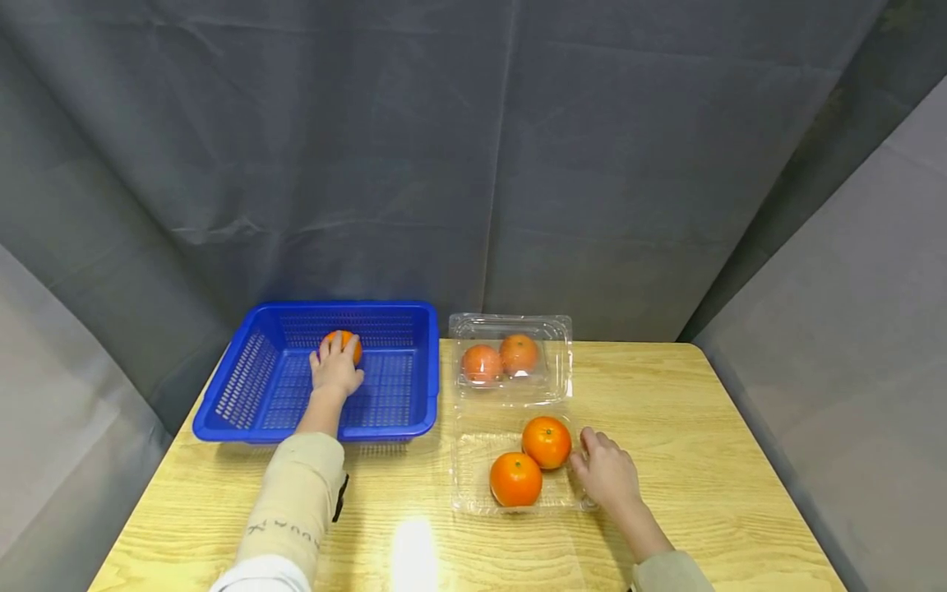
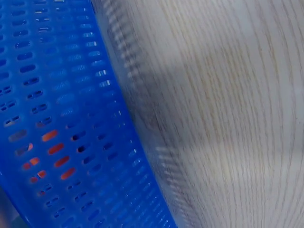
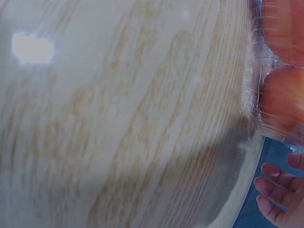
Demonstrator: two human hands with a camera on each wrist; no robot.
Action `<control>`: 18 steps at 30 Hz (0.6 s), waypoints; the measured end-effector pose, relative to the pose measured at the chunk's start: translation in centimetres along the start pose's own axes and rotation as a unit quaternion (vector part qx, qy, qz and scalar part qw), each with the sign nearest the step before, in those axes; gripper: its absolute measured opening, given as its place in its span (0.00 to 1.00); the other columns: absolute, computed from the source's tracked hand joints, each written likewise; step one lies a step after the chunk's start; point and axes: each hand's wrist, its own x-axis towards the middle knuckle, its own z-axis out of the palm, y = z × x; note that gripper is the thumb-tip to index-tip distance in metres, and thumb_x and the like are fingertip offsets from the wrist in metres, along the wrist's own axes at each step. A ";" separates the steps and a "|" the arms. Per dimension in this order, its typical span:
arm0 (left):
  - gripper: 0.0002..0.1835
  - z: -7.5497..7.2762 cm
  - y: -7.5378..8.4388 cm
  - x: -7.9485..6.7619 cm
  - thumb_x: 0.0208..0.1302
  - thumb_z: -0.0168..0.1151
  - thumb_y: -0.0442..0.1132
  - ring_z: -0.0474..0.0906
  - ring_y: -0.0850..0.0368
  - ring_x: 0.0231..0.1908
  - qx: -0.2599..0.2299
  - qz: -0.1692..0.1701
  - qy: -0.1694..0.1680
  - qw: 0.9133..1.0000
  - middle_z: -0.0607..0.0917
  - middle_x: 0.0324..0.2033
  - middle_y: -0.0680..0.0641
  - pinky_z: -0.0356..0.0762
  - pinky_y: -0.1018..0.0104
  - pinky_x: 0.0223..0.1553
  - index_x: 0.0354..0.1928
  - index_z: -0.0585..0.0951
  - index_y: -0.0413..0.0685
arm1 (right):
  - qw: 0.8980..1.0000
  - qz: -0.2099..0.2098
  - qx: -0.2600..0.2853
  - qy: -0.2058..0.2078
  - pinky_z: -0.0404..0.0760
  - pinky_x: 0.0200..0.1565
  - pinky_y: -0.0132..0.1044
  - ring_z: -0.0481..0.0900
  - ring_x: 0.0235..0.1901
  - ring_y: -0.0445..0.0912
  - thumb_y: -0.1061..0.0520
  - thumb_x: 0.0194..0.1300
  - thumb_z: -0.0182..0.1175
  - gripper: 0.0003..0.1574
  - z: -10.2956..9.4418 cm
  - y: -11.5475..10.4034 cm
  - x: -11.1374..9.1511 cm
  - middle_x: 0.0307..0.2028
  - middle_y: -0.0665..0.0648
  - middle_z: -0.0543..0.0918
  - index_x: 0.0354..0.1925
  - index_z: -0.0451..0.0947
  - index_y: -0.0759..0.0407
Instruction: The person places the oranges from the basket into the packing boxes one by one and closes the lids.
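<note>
Inside the blue basket [image 1: 432, 370], my left hand [image 1: 336, 374] grips an orange [image 1: 348, 339] from above, fingers spread over it. Orange patches show through the basket's slots in the left wrist view. My right hand [image 1: 608, 473] is beside the right edge of an open clear plastic container [image 1: 473, 493], fingers loosely bent and holding nothing. Two oranges sit in its tray, one nearer the front [image 1: 515, 479] and one [image 1: 547, 442] close to my right thumb. In the right wrist view, right-hand fingers [image 3: 278, 190] show below the container.
Behind the tray, two more oranges [image 1: 482, 363] show through a clear plastic cover [image 1: 558, 374]. Everything stands on a wooden table [image 1: 666, 395]. Grey curtains [image 1: 592, 164] hang behind it and at both sides.
</note>
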 end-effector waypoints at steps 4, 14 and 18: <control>0.38 0.0 -0.1 0.2 0.58 0.57 0.40 0.35 0.35 0.67 -0.005 -0.004 -0.006 1.000 0.44 0.69 0.36 0.35 0.37 0.62 0.69 0.54 0.46 | 1.000 0.001 -0.001 0.001 0.67 0.22 0.41 0.67 0.21 0.48 0.54 0.52 0.59 0.11 0.0 0.1 0.0 0.22 0.52 0.69 0.29 0.66 0.56; 0.39 0.3 -0.5 0.9 0.57 0.57 0.41 0.34 0.35 0.67 -0.013 -0.001 -0.018 1.000 0.42 0.69 0.35 0.36 0.36 0.62 0.69 0.53 0.46 | 1.000 0.004 0.001 0.000 0.68 0.23 0.42 0.68 0.21 0.48 0.54 0.53 0.60 0.12 -0.1 0.1 -0.1 0.23 0.52 0.69 0.30 0.67 0.56; 0.39 0.1 -0.5 0.9 0.58 0.56 0.41 0.33 0.35 0.67 -0.016 -0.007 -0.028 0.999 0.41 0.69 0.36 0.35 0.36 0.62 0.70 0.52 0.46 | 1.000 0.004 0.001 -0.002 0.68 0.23 0.42 0.69 0.21 0.48 0.54 0.53 0.59 0.11 -0.1 0.0 -0.1 0.23 0.52 0.70 0.30 0.67 0.56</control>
